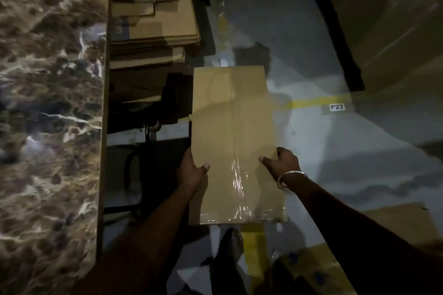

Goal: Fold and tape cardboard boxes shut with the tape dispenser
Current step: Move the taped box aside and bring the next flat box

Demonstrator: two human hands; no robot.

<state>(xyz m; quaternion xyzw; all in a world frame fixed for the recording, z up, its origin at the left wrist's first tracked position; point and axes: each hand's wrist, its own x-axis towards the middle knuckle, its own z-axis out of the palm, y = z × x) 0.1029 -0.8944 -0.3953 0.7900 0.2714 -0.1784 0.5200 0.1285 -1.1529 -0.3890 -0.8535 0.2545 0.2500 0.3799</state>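
**Taped box held by both hands, centre frame**

A closed cardboard box (233,141) sits in the centre of the frame, long side running up-down, held above a grey floor (323,151). Clear tape (237,179) runs along its middle seam, shiny and wrinkled toward the lower end. The left hand (191,170) grips the box's left edge, thumb on the top face, fingers curled round the side. The right hand (281,163) grips the right edge the same way, thumb on top; a metal bangle (287,178) on that wrist. Marble-pattern tabletop (50,115) fills the left side. Stack of flat cardboard (153,21) upper centre-left. Yellow floor line (318,101) and a "P27" label (337,107) right of the box. A foot (230,249) shows at bottom centre. Dim lighting, tape dispenser not identifiable.
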